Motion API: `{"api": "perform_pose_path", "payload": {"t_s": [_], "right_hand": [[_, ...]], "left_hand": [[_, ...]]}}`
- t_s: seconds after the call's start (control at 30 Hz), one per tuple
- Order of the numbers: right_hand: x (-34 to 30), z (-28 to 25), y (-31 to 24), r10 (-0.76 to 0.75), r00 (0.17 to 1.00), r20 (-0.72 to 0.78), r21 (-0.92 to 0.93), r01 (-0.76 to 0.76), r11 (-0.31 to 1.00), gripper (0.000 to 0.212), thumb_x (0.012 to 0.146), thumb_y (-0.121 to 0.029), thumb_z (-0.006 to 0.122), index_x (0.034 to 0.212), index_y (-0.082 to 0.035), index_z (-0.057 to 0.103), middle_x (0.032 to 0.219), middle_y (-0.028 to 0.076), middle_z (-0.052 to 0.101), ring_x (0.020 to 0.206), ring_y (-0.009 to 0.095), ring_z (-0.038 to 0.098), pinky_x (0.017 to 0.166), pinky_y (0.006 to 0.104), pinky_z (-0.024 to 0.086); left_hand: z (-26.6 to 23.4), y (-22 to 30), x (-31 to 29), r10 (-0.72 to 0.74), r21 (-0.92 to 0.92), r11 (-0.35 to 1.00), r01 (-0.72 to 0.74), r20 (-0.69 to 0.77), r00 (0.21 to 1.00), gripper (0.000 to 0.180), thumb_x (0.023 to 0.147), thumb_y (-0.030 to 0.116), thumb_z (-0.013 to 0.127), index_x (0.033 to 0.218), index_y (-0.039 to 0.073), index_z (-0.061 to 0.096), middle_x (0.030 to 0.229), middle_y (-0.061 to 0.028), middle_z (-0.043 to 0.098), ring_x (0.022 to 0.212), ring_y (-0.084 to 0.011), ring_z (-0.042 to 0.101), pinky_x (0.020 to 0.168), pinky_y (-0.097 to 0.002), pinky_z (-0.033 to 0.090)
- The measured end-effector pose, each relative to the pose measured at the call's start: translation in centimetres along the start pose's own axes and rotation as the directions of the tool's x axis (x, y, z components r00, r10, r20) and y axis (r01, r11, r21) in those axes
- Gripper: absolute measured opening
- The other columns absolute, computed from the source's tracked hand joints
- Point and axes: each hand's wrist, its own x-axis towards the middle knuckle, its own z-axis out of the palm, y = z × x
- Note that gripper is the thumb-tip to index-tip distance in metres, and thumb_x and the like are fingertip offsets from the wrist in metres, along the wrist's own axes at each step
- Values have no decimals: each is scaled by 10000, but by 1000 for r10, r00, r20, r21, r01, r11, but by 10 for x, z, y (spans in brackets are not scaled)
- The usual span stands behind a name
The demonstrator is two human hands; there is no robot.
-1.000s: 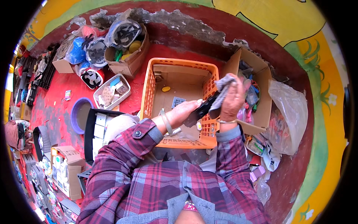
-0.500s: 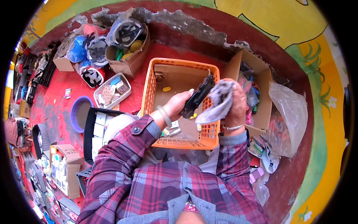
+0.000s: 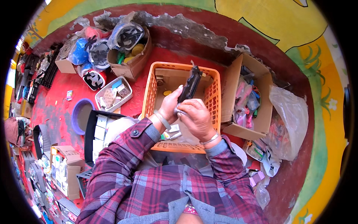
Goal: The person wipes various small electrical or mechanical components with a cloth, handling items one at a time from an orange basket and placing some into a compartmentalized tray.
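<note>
Over the orange plastic basket (image 3: 150, 86), my left hand (image 3: 169, 105) is closed round the lower end of a long black ridged object (image 3: 191, 84). Its far end points up and away from me, with a thin strip sticking out at the tip. What kind of thing it is, I cannot make out. My right hand (image 3: 197, 118) is closed against the near end of it. A small bit of greyish-white cloth (image 3: 177, 111) shows at the right fingertips; the rest is hidden by the hand. Inside the basket lie a yellow piece (image 3: 167, 93) and small packets (image 3: 172, 131).
Right of the basket stands an open cardboard box (image 3: 257, 128) of colourful toys, beside a clear plastic bag (image 3: 289, 119). On the left are a white tray (image 3: 128, 95), a purple basin (image 3: 76, 127) and a black case (image 3: 89, 138). Another full carton (image 3: 126, 71) stands by the wall.
My right hand has moved left and down to the black object, and the cloth is now bunched almost out of sight. The black object has turned more upright in my left hand.
</note>
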Motion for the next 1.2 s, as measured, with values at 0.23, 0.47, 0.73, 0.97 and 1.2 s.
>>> {"api": "perform_pose_path", "payload": {"t_s": [0.23,0.47,0.73,0.97,1.2], "right_hand": [[11,-81,14,559,824,-93,682,-356,638,546,844,-29,516,1375,-3,391,893,51,601,784,102,586,705,224,481],[5,-93,18,546,838,21,565,-460,685,609,816,-62,565,1388,27,376,888,38,596,794,84,566,735,211,450],[5,-88,17,476,879,-15,437,-422,794,509,800,-57,585,1303,-11,519,887,10,588,801,73,547,751,206,446],[8,-74,17,66,997,42,-577,-30,816,557,722,-80,624,1274,-86,553,820,95,603,731,247,588,682,333,502],[6,-78,16,456,868,-199,124,-439,890,518,782,-27,576,1295,-86,535,859,27,633,753,132,614,681,260,503]], "left_hand": [[16,-2,-7,201,746,612,-264,176,964,415,1000,304,386,1263,19,533,923,-30,617,788,-102,529,721,-251,433],[15,-13,-8,272,834,236,-498,435,858,359,977,252,430,1243,46,554,897,-143,623,857,-263,591,790,-344,459],[22,-7,-15,278,849,178,-497,441,853,338,966,230,446,1229,57,568,857,-135,613,832,-266,585,770,-354,460],[15,-7,-12,319,895,103,-434,384,867,315,962,210,461,1198,45,589,876,-126,623,838,-248,584,779,-346,458],[25,6,-15,178,806,528,-267,203,963,372,988,281,423,1210,20,569,863,-88,610,800,-152,582,738,-310,470]]}}
